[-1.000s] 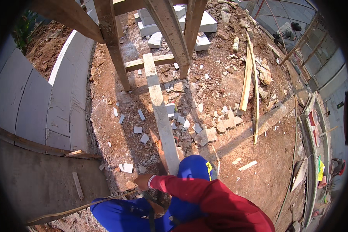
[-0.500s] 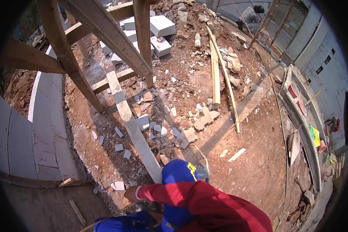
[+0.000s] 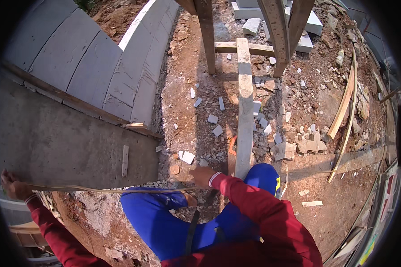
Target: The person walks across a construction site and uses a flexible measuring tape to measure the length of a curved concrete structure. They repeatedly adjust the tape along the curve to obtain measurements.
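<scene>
At the far left, my left hand (image 3: 17, 186) is at the end of a grey concrete slab (image 3: 75, 138), its fingers bent; what they grip is hidden. A long thin tan strip (image 3: 107, 191) runs from beside that wrist along the slab's near edge, over my bent blue-trousered leg, to below my right hand. My right hand (image 3: 202, 176) reaches down over stones near the slab's right end, its fingers hard to make out against the rubble. Beside it, a long mortar-stained wooden beam (image 3: 245, 115) lies away from my knee. A short wood piece (image 3: 125, 161) rests on the slab.
A pale block wall (image 3: 133, 66) stands beyond the slab. Timber posts (image 3: 206, 40) rise ahead, with white blocks (image 3: 314, 24) behind them. Broken block pieces and stones (image 3: 284, 151) litter the reddish soil. Two long planks (image 3: 344, 104) lie to the right.
My view has swung left, bringing the concrete slab and my left arm into sight. The thin strip now shows along the slab's edge. My right arm still reaches down beside the beam.
</scene>
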The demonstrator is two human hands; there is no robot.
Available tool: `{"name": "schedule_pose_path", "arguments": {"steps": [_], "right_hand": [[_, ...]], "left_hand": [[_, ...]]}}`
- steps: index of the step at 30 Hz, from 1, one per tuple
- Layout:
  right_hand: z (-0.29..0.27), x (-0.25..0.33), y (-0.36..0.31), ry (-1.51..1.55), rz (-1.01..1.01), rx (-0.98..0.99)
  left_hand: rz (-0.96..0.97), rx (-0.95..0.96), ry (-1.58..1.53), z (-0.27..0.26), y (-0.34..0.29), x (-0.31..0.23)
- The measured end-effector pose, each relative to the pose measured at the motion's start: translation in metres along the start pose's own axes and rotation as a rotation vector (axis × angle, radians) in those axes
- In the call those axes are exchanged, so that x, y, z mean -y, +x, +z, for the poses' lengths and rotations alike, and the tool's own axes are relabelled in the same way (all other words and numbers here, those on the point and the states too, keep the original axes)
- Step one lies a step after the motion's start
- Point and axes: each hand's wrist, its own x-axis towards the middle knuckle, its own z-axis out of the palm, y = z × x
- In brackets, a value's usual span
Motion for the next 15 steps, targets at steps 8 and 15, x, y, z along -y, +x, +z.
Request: {"name": "schedule_pose_path", "arguments": {"steps": [8,15], "right_hand": [[0.017,0.07,0.027,0.307,-0.257,-0.256],[0.046,0.132,0.105,0.312,-0.352,-0.484]], "left_hand": [[-0.76,0.437,-1.483,-0.031,-0.053,-0.137],[-0.748,0.684,-1.5,-0.024,-0.099,-0.181]]}}
